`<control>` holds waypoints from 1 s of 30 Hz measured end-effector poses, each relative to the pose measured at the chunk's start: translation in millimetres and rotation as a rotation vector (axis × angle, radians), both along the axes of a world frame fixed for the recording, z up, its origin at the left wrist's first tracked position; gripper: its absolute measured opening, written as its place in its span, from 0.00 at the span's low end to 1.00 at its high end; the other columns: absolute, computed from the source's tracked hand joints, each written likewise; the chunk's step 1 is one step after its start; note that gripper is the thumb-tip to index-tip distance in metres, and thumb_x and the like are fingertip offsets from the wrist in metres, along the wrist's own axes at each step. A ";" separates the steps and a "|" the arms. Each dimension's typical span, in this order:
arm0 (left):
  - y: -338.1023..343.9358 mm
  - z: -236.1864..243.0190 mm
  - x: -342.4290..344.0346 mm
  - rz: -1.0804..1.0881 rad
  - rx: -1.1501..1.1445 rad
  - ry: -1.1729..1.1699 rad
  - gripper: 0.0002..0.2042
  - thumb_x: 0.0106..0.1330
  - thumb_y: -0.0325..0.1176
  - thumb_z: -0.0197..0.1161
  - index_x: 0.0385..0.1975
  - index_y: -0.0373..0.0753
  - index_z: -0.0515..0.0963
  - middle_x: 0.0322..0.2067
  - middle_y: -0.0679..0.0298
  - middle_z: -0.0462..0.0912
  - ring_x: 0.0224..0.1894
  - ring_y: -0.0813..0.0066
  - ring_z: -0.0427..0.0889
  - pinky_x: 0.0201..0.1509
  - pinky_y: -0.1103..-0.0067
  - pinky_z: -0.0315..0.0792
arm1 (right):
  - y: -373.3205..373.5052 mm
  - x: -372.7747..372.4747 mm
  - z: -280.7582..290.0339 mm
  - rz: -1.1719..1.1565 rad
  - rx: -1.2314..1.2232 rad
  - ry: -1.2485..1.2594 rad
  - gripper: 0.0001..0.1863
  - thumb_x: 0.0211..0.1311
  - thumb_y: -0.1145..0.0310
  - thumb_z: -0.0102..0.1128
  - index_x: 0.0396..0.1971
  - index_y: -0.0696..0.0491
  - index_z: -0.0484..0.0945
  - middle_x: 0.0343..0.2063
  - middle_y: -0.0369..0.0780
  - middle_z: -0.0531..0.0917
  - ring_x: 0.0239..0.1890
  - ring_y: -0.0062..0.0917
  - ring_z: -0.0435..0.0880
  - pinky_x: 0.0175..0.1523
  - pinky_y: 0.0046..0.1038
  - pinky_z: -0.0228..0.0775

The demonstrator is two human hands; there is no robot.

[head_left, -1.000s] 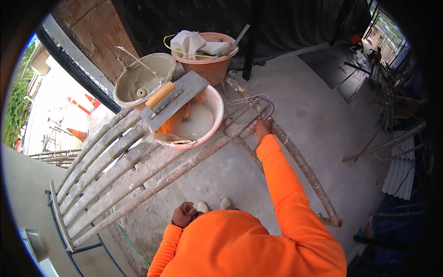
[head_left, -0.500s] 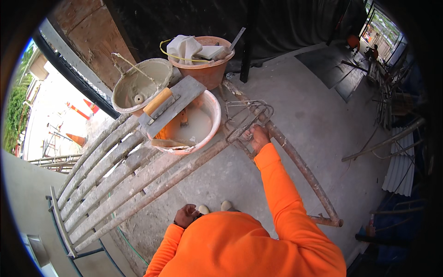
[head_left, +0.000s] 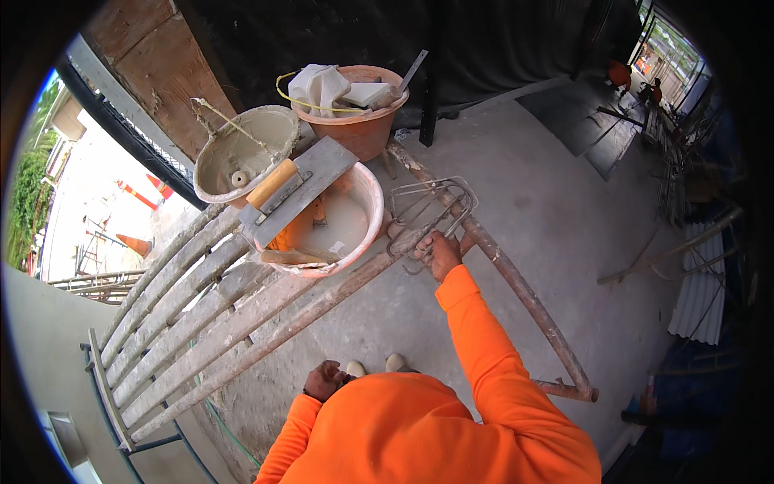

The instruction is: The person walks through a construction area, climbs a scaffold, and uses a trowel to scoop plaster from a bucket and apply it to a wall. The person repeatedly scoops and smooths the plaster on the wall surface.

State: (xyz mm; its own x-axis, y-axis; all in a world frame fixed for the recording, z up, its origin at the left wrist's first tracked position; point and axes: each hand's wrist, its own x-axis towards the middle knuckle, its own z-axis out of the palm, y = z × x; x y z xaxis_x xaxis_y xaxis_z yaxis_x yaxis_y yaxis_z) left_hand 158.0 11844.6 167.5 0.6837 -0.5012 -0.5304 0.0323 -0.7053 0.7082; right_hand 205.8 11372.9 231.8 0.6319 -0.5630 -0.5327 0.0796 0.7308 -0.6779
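Observation:
My right hand point(head_left: 441, 254) is closed on the lower end of a bent metal-rod frame point(head_left: 435, 198), at the end of the scaffold platform. To its left stands a pale-rimmed bucket point(head_left: 377, 210) with cloudy water and an orange item inside. Across that bucket's rim lies a flat steel plastering trowel point(head_left: 330, 165) with a wooden handle. My left hand point(head_left: 324, 379) hangs low beside my body, fingers loosely bent and apart, with nothing visible in it.
A grey-coated bucket point(head_left: 211, 165) with a rope handle and an orange bucket point(head_left: 355, 133) holding white sacking and tools stand behind. Slatted planks point(head_left: 234, 319) stretch left; a rusty pipe point(head_left: 532, 298) slopes right. Two people crouch far right. Corrugated sheet point(head_left: 700, 298) lies at right.
My right hand has shifted slightly left and nearer to me along the rod frame, which has tilted a little. My left hand has barely moved.

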 end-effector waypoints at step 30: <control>159.8 -164.5 -51.7 0.322 0.559 0.187 0.32 0.61 0.63 0.66 0.59 0.48 0.82 0.53 0.56 0.88 0.57 0.51 0.85 0.65 0.63 0.76 | 104.0 -55.4 -148.7 1.181 -0.621 0.722 0.25 0.72 0.47 0.55 0.54 0.53 0.79 0.49 0.44 0.82 0.55 0.43 0.80 0.58 0.47 0.74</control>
State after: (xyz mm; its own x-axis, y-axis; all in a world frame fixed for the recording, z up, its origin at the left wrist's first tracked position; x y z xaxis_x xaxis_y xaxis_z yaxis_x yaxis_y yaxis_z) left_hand 106.3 12004.4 3.0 0.6246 0.0969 -0.7749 0.3895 -0.8987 0.2016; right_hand 150.4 11476.9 83.1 0.5831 -0.1812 -0.7920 -0.8036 -0.2718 -0.5294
